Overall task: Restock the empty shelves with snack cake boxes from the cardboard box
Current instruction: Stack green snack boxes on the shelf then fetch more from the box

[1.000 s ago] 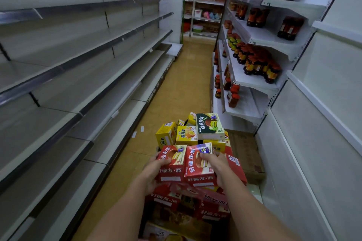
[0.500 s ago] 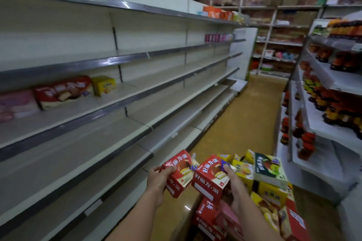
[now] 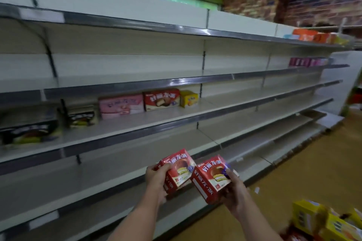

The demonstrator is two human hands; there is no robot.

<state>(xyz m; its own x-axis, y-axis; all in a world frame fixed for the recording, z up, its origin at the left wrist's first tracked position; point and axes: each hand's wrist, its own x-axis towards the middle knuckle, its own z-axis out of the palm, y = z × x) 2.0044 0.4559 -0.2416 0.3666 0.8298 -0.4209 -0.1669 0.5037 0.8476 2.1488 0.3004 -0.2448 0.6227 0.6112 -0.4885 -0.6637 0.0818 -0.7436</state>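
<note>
While each hand (image 3: 156, 177) (image 3: 234, 191) grips a red box (image 3: 179, 168) (image 3: 210, 177); shelf edge (image 3: 125, 144) near.

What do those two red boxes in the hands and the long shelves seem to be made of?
Red box in the left hand and red box in the right hand: probably thin printed cardboard with a slight gloss, judging by the sharp folded edges and printed cake pictures. Shelves: likely painted sheet metal, matte off-white, with grey front strips that catch the light; blur leaves this uncertain.
</note>
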